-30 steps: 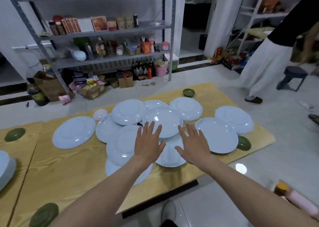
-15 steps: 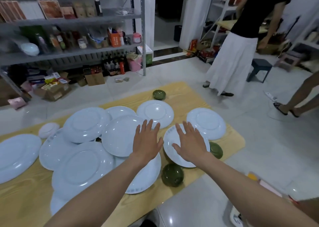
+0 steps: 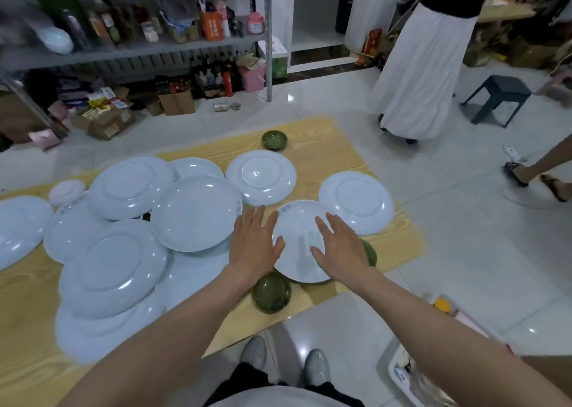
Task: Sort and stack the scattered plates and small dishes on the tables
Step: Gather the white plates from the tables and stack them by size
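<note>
**Sorting looks barely begun**

The table (image 3: 356,158) carries white plates (image 3: 195,214), scattered and overlapping at left, none neatly stacked. The near-right plate (image 3: 298,251) lies between the left hand (image 3: 253,245) and right hand (image 3: 339,248), fingers spread, gripping nothing. 3 green dishes (image 3: 274,140) sit apart, unsorted.

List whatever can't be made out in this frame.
Head view:
- Green dish: mostly hidden behind the right hand and the plate.
- Contact: whether the left hand or the right hand touches that plate cannot be told.
- Far-left plate: cut off by the left edge.
- Lowest plates: blurred, count unclear.
- Rim print: too small to read.
</note>
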A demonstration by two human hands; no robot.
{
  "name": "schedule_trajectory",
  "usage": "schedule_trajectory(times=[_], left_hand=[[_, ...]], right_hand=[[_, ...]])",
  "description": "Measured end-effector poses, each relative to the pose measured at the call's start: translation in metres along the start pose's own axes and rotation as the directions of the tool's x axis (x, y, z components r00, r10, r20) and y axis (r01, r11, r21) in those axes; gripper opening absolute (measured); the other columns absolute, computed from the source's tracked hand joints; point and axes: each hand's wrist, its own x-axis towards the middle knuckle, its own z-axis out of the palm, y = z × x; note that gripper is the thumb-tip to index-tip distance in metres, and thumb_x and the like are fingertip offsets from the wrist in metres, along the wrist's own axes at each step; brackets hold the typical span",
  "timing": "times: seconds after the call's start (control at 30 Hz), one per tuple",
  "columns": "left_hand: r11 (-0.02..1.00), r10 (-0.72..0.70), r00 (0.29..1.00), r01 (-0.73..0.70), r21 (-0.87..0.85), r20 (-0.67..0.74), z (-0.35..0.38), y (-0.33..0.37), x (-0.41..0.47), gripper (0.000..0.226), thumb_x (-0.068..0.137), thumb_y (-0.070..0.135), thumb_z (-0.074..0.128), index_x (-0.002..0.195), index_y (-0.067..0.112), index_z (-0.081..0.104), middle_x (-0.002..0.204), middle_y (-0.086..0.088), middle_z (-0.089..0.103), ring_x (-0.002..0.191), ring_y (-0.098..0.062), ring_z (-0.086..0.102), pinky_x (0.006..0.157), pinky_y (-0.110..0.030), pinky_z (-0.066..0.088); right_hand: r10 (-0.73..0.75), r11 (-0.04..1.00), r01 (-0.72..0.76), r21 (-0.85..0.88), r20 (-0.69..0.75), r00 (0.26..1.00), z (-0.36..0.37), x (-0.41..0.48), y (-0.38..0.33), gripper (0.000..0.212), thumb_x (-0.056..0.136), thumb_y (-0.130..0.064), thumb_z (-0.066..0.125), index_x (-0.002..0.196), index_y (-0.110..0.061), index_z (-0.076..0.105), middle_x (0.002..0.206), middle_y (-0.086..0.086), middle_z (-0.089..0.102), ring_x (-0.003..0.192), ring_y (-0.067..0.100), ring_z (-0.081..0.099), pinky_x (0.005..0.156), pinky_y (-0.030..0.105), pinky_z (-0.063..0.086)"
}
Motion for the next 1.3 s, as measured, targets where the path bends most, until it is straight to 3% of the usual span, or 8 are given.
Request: schedule_trajectory(times=[0.17, 0.4, 0.57, 0.73, 0.83, 0.9, 1.17, 1.3], left_hand=[[0.998, -0.07, 0.997, 0.07, 0.011, 0.019, 0.013, 0.013, -0.006, 0.06, 0.098, 0.048, 0.04, 0.152, 0.024, 0.03, 0.159, -0.007, 0.027, 0.148, -0.027, 0.018, 0.12, -0.044, 0.016], [0.988, -0.155, 0.987, 0.154, 0.023, 0.05, 0.026, 0.023, -0.021, 0.057, 0.098, 0.047, 0.041, 0.15, 0.024, 0.033, 0.157, -0.006, 0.031, 0.146, -0.027, 0.022, 0.118, -0.046, 0.022], [0.979, -0.202, 0.979, 0.201, 0.019, 0.042, 0.031, 0.025, -0.028, 0.056, 0.098, 0.048, 0.04, 0.149, 0.026, 0.035, 0.156, -0.005, 0.033, 0.146, -0.029, 0.024, 0.12, -0.045, 0.021], [0.973, -0.23, 0.972, 0.229, 0.019, 0.052, 0.033, 0.026, -0.033, 0.057, 0.099, 0.049, 0.038, 0.152, 0.027, 0.031, 0.16, -0.006, 0.027, 0.149, -0.028, 0.019, 0.121, -0.044, 0.018], [0.971, -0.24, 0.97, 0.239, 0.023, 0.044, 0.03, 0.025, -0.034, 0.057, 0.099, 0.048, 0.039, 0.151, 0.026, 0.032, 0.16, -0.006, 0.027, 0.149, -0.029, 0.019, 0.121, -0.044, 0.018], [0.971, -0.235, 0.972, 0.234, 0.047, 0.018, 0.025, 0.023, -0.035, 0.056, 0.098, 0.046, 0.041, 0.149, 0.025, 0.035, 0.158, -0.008, 0.031, 0.147, -0.03, 0.022, 0.119, -0.044, 0.02], [0.96, -0.28, 0.958, 0.281, 0.006, -0.066, 0.001, -0.005, -0.031, 0.057, 0.099, 0.046, 0.042, 0.151, 0.024, 0.035, 0.162, -0.007, 0.023, 0.149, -0.027, 0.016, 0.12, -0.042, 0.011], [0.957, -0.281, 0.956, 0.286, 0.054, -0.082, -0.006, -0.025, -0.032, 0.059, 0.1, 0.046, 0.039, 0.154, 0.024, 0.027, 0.162, -0.008, 0.02, 0.15, -0.027, 0.014, 0.12, -0.043, 0.011]], right_hand=[[0.056, 0.991, -0.041, 0.128, -0.109, 0.992, 0.024, -0.009, 0.027, 0.048, 0.097, -0.031, 0.055, 0.141, -0.012, 0.048, 0.139, 0.015, 0.046, 0.127, 0.031, 0.044, 0.094, 0.038, 0.045], [0.332, 0.834, -0.337, 0.437, 0.091, 0.939, 0.062, -0.022, 0.051, 0.031, 0.095, -0.026, 0.059, 0.122, -0.013, 0.053, 0.124, 0.011, 0.039, 0.094, 0.025, 0.055, 0.077, 0.03, 0.047], [0.339, 0.724, -0.363, 0.586, 0.156, 0.928, 0.077, -0.021, 0.055, 0.035, 0.094, -0.026, 0.063, 0.125, -0.01, 0.056, 0.124, 0.009, 0.046, 0.097, 0.022, 0.052, 0.082, 0.025, 0.039], [0.445, 0.376, -0.445, 0.813, 0.264, 0.856, 0.081, -0.012, 0.052, 0.033, 0.087, -0.011, 0.072, 0.118, -0.008, 0.062, 0.102, 0.001, 0.055, 0.082, 0.01, 0.053, 0.078, 0.025, 0.045], [0.497, 0.004, -0.442, 0.897, 0.382, 0.779, 0.079, -0.007, 0.048, 0.027, 0.087, 0.01, 0.062, 0.107, -0.007, 0.062, 0.096, 0.003, 0.054, 0.087, 0.024, 0.064, 0.06, 0.028, 0.059], [0.495, -0.113, -0.391, 0.914, 0.393, 0.775, 0.072, -0.002, 0.046, 0.031, 0.086, 0.018, 0.055, 0.101, -0.009, 0.06, 0.1, 0.004, 0.056, 0.09, 0.03, 0.064, 0.056, 0.033, 0.061], [0.546, -0.12, -0.235, 0.965, 0.262, 0.796, 0.027, 0.026, 0.036, 0.032, 0.087, 0.013, 0.057, 0.099, -0.017, 0.061, 0.096, 0.002, 0.061, 0.087, 0.02, 0.063, 0.049, 0.021, 0.054], [0.549, -0.174, -0.175, 0.969, 0.243, 0.8, 0.009, 0.045, 0.011, 0.031, 0.086, 0.012, 0.059, 0.102, -0.015, 0.062, 0.102, 0.004, 0.06, 0.09, 0.024, 0.064, 0.054, 0.027, 0.056]])
